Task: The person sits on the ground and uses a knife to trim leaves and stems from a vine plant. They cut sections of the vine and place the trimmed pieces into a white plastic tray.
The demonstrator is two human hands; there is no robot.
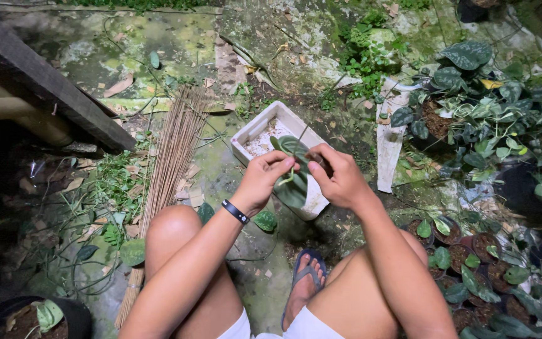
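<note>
I am crouched over mossy ground. My left hand (266, 177), with a black band at the wrist, pinches the stem of a dark green leafy cutting (292, 182) from the left. My right hand (339, 177) grips the same cutting from the right, fingers closed around the stem near its upper leaf. Both hands hold it just above a white rectangular foam box (255, 129) with pale crumbly filling, which stands on the ground ahead of my knees.
A long stick broom (174, 157) lies left of the box. Several small pots with green cuttings (465, 263) stand at the right, below a larger potted plant (465, 119). A dark wooden beam (45, 81) crosses top left. My sandalled foot (304, 285) rests below.
</note>
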